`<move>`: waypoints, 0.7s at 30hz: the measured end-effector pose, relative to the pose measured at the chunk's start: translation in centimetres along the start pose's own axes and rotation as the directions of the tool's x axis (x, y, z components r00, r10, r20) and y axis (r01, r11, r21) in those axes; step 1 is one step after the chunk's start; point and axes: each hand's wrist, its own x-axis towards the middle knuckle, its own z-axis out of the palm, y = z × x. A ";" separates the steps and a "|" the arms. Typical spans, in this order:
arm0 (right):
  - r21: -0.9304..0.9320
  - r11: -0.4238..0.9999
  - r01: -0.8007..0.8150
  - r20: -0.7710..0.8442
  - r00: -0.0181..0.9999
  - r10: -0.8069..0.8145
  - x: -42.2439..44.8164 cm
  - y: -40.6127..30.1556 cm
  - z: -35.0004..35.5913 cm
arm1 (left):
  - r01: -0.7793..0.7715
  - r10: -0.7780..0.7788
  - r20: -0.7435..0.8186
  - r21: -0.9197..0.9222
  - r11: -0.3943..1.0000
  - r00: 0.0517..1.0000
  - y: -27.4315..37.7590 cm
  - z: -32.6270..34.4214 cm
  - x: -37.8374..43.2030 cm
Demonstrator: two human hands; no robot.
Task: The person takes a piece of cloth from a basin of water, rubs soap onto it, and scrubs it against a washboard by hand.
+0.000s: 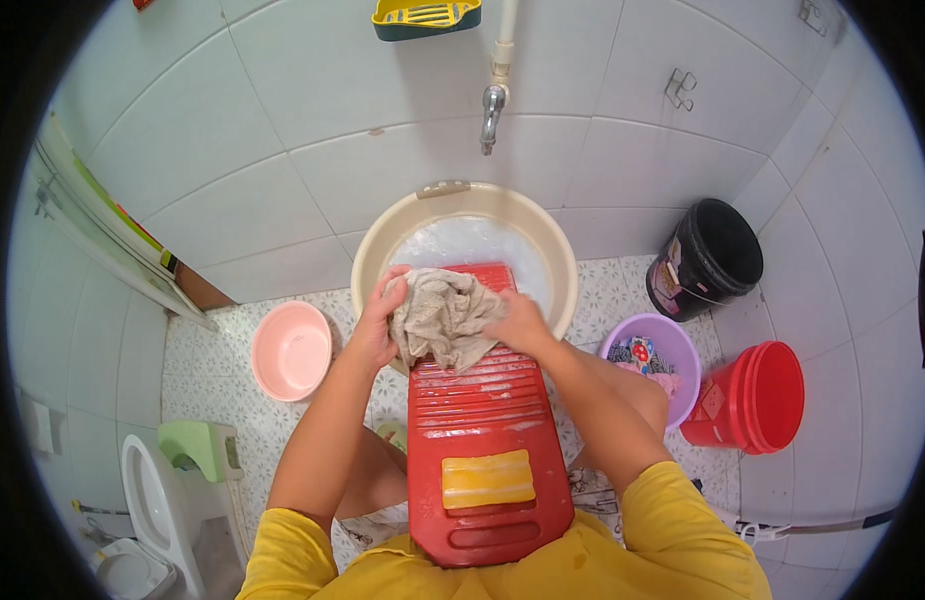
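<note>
A bunched, wet-looking beige cloth (446, 311) is held between my two hands over a red plastic washboard (481, 412). My left hand (380, 319) grips its left side, and my right hand (518, 322), slightly blurred, grips the right side. The washboard slopes from my lap down into a cream plastic basin (560, 255) of whitish, sudsy water (470, 240). Streaks of foam cover its ridges. On the flat end nearest me rests a yellow bar of laundry soap (488, 480), just above the handle slot.
A pink basin (291, 351) stands on the tiled floor at left. To the right are a purple basin (683, 352) holding clothes, a black bucket (714, 255) and a red bucket (777, 397). A tap (492, 120) projects above the cream basin. A green stool (199, 450) stands beside the toilet (158, 495).
</note>
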 end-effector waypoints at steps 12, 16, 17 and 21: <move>0.347 0.926 0.146 -0.171 0.981 -0.091 -3.7 -0.5 -0.2 | -0.087 0.160 0.045 0.958 0.272 0.986 -0.8 -1.1 -3.4; -0.433 0.851 0.295 -0.096 0.924 -0.369 -5.3 -2.3 3.1 | -0.265 0.290 0.320 0.940 -0.214 0.902 -5.9 0.4 -3.5; -0.433 0.852 0.294 -0.089 0.927 -0.364 -3.6 -2.1 3.5 | -0.260 0.288 0.313 0.943 -0.208 0.905 -7.3 0.1 -2.3; -0.524 0.851 0.030 -0.246 0.951 -0.185 5.5 -0.1 4.2 | -0.030 0.403 0.219 0.905 -0.425 0.888 -8.8 -0.5 4.2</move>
